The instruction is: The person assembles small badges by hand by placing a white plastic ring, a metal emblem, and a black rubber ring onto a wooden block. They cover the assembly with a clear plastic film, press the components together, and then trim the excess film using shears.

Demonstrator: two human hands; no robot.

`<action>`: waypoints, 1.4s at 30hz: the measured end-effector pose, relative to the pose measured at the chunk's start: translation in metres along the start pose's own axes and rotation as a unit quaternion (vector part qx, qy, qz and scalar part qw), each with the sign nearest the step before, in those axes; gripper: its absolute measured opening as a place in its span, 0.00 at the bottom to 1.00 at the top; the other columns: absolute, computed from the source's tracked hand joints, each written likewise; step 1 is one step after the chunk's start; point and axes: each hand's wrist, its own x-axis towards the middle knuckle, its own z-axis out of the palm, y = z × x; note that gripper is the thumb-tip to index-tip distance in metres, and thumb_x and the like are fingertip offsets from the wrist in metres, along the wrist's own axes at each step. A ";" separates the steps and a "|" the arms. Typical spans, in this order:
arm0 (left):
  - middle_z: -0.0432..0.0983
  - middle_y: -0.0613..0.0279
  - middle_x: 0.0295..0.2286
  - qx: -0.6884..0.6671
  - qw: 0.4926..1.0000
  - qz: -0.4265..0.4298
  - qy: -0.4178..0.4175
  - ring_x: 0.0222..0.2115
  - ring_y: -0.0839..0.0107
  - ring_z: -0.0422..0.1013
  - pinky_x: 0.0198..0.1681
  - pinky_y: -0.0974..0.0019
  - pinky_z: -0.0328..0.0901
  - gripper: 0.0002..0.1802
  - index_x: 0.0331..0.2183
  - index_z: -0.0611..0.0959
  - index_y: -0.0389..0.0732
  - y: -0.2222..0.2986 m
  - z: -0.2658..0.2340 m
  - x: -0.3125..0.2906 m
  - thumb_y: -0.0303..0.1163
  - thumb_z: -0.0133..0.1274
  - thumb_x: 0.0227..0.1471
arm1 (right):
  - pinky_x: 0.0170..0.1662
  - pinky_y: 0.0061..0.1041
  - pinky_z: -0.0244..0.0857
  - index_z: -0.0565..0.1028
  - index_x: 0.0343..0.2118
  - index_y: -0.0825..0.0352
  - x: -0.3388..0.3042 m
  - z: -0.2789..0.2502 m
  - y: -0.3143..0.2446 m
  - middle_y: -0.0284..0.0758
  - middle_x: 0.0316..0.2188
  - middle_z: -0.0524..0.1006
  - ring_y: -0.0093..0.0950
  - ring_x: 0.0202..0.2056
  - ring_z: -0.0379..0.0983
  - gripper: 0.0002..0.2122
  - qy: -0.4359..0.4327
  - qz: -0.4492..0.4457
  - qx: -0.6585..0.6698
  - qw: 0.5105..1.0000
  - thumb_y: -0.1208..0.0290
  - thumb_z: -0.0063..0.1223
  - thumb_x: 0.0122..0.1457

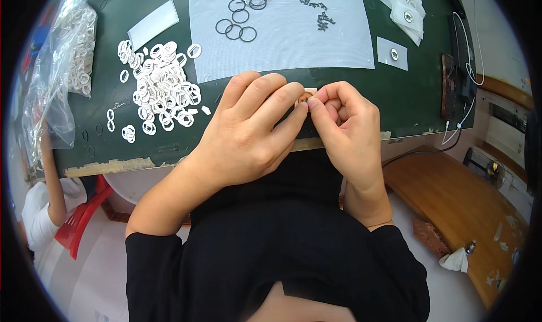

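Note:
Close to the table's near edge, my left hand (254, 121) and my right hand (349, 124) meet fingertip to fingertip. Between them they pinch a small brownish-orange piece (305, 97) with a pale edge; the fingers hide most of it, so its kind does not show. Left of my left hand lies a heap of white ring-shaped pieces (164, 85). Beyond my hands a light grey sheet (282, 45) carries thin black rings (247, 33) and small black angular bits (323, 22).
A clear bag of white rings (83, 51) stands at the far left, near a white rectangular block (153, 25). Small clear packets (404, 11) and a single packet (392, 54) lie right. A phone (447, 85) with cables is at the right edge. Another person (51, 203) sits left.

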 end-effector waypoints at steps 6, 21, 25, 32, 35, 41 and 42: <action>0.76 0.58 0.43 -0.002 1.000 -0.004 -0.001 0.43 0.59 0.71 0.48 0.51 0.64 0.21 0.39 0.86 0.37 -0.002 0.001 -0.001 0.25 0.63 0.37 | 0.22 0.23 0.57 0.76 0.29 0.70 0.001 -0.003 -0.004 0.28 0.15 0.68 0.18 0.17 0.61 0.05 -0.009 0.011 -0.023 1.000 0.76 0.61 0.57; 0.76 0.53 0.42 0.006 0.998 -0.064 -0.016 0.43 0.53 0.72 0.48 0.56 0.68 0.16 0.40 0.83 0.37 -0.045 -0.040 0.059 0.22 0.63 0.46 | 0.22 0.17 0.56 0.74 0.36 0.71 0.018 -0.026 -0.010 0.29 0.17 0.71 0.12 0.18 0.63 0.07 -0.011 0.028 0.098 0.995 0.75 0.61 0.61; 0.76 0.49 0.38 0.001 0.996 -0.075 -0.050 0.43 0.51 0.72 0.48 0.55 0.67 0.08 0.37 0.82 0.36 -0.112 -0.037 0.107 0.26 0.57 0.53 | 0.29 0.23 0.65 0.75 0.34 0.72 0.057 -0.036 -0.017 0.36 0.29 0.74 0.25 0.27 0.71 0.06 0.052 -0.214 -0.108 0.969 0.76 0.59 0.59; 0.76 0.46 0.35 -0.002 0.988 -0.126 -0.094 0.40 0.48 0.72 0.46 0.55 0.69 0.09 0.34 0.84 0.36 -0.168 -0.018 0.137 0.30 0.59 0.49 | 0.49 0.37 0.67 0.76 0.39 0.72 0.081 -0.035 -0.003 0.43 0.38 0.75 0.42 0.44 0.71 0.09 0.021 -0.184 -0.219 0.958 0.73 0.59 0.59; 0.76 0.46 0.34 0.031 0.985 -0.129 -0.112 0.40 0.48 0.72 0.45 0.54 0.69 0.09 0.32 0.84 0.36 -0.171 -0.014 0.140 0.30 0.59 0.48 | 0.49 0.37 0.67 0.76 0.38 0.72 0.079 -0.033 -0.003 0.43 0.38 0.75 0.42 0.44 0.71 0.08 0.028 -0.185 -0.213 0.959 0.74 0.59 0.59; 0.76 0.45 0.32 0.027 0.989 -0.116 -0.088 0.39 0.49 0.72 0.45 0.53 0.68 0.08 0.28 0.82 0.34 -0.163 -0.005 0.138 0.30 0.58 0.48 | 0.48 0.37 0.67 0.76 0.38 0.72 0.082 -0.032 -0.001 0.43 0.38 0.75 0.42 0.43 0.71 0.08 0.037 -0.178 -0.207 0.961 0.74 0.59 0.58; 0.76 0.45 0.32 0.027 0.989 -0.116 -0.088 0.39 0.49 0.72 0.45 0.53 0.68 0.08 0.28 0.82 0.34 -0.162 -0.004 0.138 0.30 0.58 0.48 | 0.48 0.37 0.67 0.76 0.38 0.72 0.081 -0.032 -0.001 0.43 0.38 0.75 0.42 0.43 0.71 0.08 0.038 -0.181 -0.210 0.960 0.75 0.59 0.58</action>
